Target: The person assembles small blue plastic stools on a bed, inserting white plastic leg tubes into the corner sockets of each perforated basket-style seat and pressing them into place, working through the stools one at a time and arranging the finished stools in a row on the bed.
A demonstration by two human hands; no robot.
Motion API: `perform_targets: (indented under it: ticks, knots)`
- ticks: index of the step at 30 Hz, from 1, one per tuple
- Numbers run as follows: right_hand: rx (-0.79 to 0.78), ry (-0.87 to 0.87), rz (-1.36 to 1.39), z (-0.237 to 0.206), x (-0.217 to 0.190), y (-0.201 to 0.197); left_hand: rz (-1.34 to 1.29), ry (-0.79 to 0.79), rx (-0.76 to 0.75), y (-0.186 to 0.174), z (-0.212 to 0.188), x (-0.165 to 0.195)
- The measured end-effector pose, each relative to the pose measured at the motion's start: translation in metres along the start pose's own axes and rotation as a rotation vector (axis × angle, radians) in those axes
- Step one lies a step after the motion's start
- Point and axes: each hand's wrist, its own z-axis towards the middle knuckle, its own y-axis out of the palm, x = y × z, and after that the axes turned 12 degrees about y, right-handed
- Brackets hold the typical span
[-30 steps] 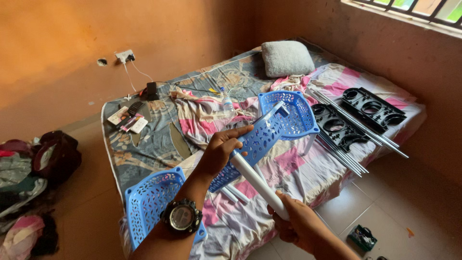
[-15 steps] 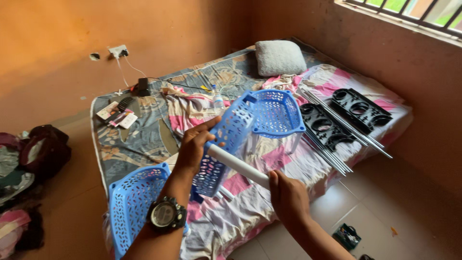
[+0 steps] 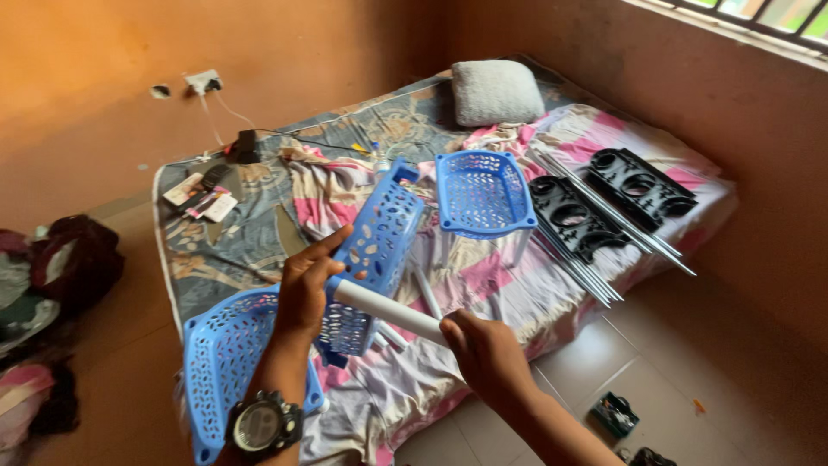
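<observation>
**Fitting a tube to a tilted tray**

Gripping a white plastic tube [image 3: 390, 312] above the bed edge, the right hand [image 3: 487, 354] meets a tilted blue perforated plastic tray [image 3: 373, 250], clasped by the left hand [image 3: 304, 289]. A skewed push could pop it loose onto the floral bedsheet [image 3: 483, 276].

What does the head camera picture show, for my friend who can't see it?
A person's left hand holds a blue basket upright while the right hand grips a white tube meeting its corner. More blue baskets lie on the bed.
</observation>
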Motion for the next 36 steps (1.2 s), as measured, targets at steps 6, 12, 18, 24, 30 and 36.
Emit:
perform_targets:
  ticks: [6, 12, 18, 24, 30, 36]
  knots:
    - [0.105, -0.011, -0.116, -0.005, 0.005, 0.014, 0.097, -0.032, -0.048, 0.003, 0.005, 0.003]
    - [-0.230, 0.368, 0.496, -0.008, 0.010, 0.055, 0.110, -0.069, -0.087, -0.022, 0.005, 0.015]
    - [-0.784, 1.174, 1.124, 0.013, -0.012, 0.062, 0.039, -0.069, -0.112, -0.058, 0.012, 0.015]
    - [-0.269, 0.551, 0.492, 0.039, -0.057, 0.087, -0.002, -0.073, 0.012, -0.101, 0.028, 0.013]
    - [0.147, -0.052, -0.168, 0.041, -0.082, 0.124, -0.074, -0.117, 0.043, -0.141, 0.047, 0.002]
    - [-0.178, 0.454, 0.193, 0.059, -0.083, 0.163, -0.081, -0.129, -0.012, -0.182, 0.055, 0.000]
